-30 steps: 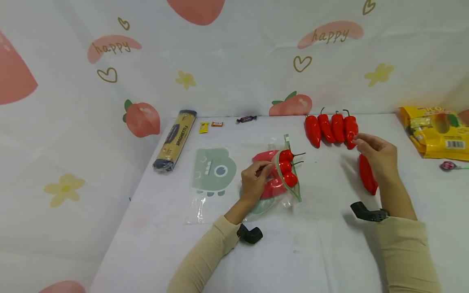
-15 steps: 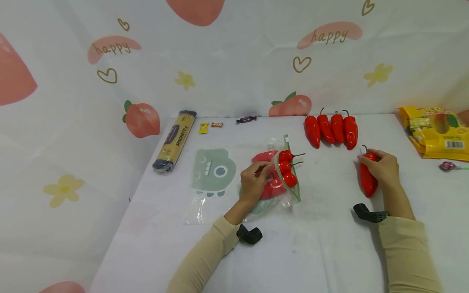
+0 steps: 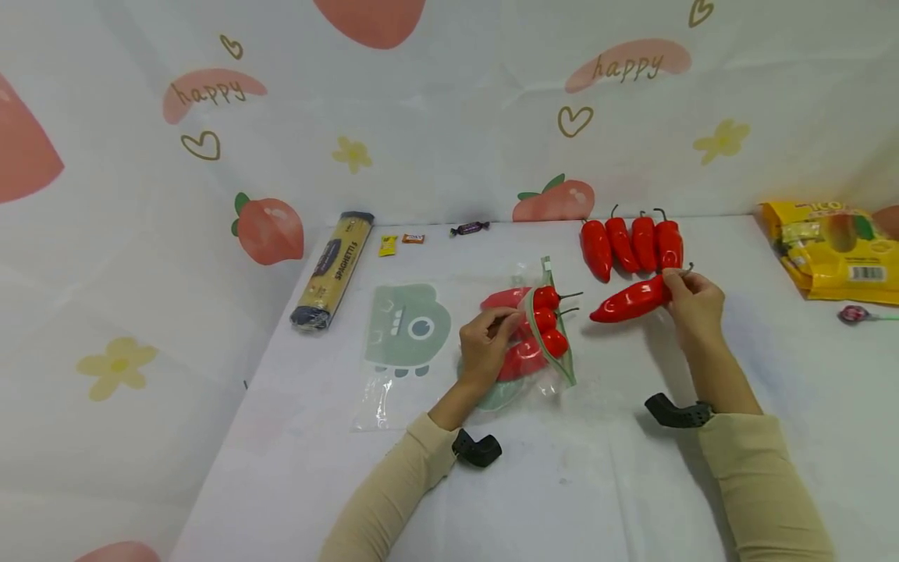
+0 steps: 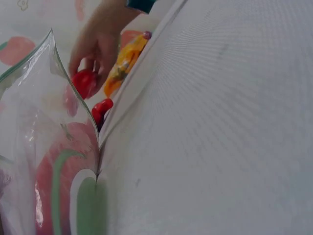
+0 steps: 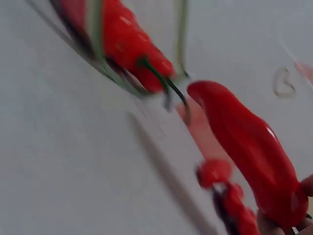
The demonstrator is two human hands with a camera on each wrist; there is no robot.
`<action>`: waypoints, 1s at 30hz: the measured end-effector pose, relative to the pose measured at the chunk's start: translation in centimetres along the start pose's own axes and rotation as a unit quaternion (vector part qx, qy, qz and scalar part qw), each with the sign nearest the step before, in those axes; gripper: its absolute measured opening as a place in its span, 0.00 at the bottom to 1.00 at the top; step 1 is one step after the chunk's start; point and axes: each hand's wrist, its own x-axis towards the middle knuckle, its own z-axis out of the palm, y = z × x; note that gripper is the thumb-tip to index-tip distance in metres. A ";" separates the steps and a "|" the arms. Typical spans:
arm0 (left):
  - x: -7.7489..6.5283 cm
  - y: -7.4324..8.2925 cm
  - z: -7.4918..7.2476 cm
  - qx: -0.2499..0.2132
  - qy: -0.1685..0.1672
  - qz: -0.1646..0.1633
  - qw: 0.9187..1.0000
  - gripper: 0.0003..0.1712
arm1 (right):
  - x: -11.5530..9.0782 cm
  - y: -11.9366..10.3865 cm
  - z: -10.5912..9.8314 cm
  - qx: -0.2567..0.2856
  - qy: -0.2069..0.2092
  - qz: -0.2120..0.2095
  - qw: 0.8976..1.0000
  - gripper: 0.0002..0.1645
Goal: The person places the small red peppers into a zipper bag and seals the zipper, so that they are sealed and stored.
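Note:
My left hand [image 3: 485, 347] pinches the edge of a clear zip bag [image 3: 570, 367] with a green seal, keeping its mouth apart toward the right. Several red chili peppers [image 3: 545, 321] lie inside, their stem ends showing at the opening. With my right hand [image 3: 697, 308] I grip another red chili pepper [image 3: 630, 300] by its stem end, raised above the table, its tip pointing left at the bag. That same held pepper [image 5: 254, 152] looks large in the right wrist view. In the left wrist view the bag [image 4: 29, 112] stands open before the right hand [image 4: 98, 49].
A row of red chili peppers [image 3: 622, 244] lies at the back. A second bag with a green monster print [image 3: 410, 324] lies flat on the left, beside a spaghetti pack [image 3: 333, 272]. Small wrapped candies [image 3: 470, 229] are behind; a yellow bag [image 3: 836, 250] and lollipop [image 3: 853, 314] stand right.
My right hand has taken hold of the single pepper lying at the right, lifted it, and turned and carried it left toward the bag. The left hand has stayed in place.

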 end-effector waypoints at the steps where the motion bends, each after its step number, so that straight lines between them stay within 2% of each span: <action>1: 0.0 0.0 0.0 -0.003 0.000 0.003 1.000 0.08 | -0.3 0.3 0.9 0.021 0.008 -0.010 1.000 0.04; 6: 0.0 -0.2 -0.1 -0.014 0.000 0.012 1.000 0.10 | -1.6 2.2 4.6 0.046 0.042 -0.028 0.998 0.04; 9: 0.0 -0.1 -0.1 -0.010 0.007 0.015 1.000 0.09 | -2.1 3.4 5.7 0.010 0.032 -0.036 0.999 0.11; 11: 0.0 0.0 0.0 -0.008 0.012 0.017 1.000 0.07 | -2.4 4.1 6.2 -0.037 0.011 -0.047 0.998 0.19; 14: 0.1 0.2 0.0 -0.011 0.015 0.017 1.000 0.06 | -3.0 5.0 6.8 -0.109 -0.038 -0.066 0.991 0.27; 19: 0.4 1.0 -0.2 -0.004 0.014 0.013 1.000 0.06 | -3.8 5.7 7.7 -0.186 -0.129 -0.069 0.971 0.32; 23: 0.6 2.5 -0.7 0.004 0.014 0.012 1.000 0.06 | -3.8 5.9 8.0 -0.222 -0.176 -0.072 0.956 0.33; 25: 0.6 3.0 -0.8 0.005 0.014 0.017 1.000 0.05 | -3.6 6.0 8.0 -0.248 -0.172 -0.082 0.950 0.30; 27: 0.7 3.0 -0.8 0.004 0.014 0.018 1.000 0.05 | -3.4 6.0 7.8 -0.266 -0.151 -0.098 0.947 0.27; 29: 0.7 2.9 -0.8 0.005 0.012 0.019 1.000 0.05 | -3.1 5.9 7.5 -0.271 -0.122 -0.110 0.948 0.25; 30: 0.6 2.9 -0.8 0.005 0.011 0.019 1.000 0.06 | -3.0 5.8 7.3 -0.263 -0.109 -0.112 0.952 0.25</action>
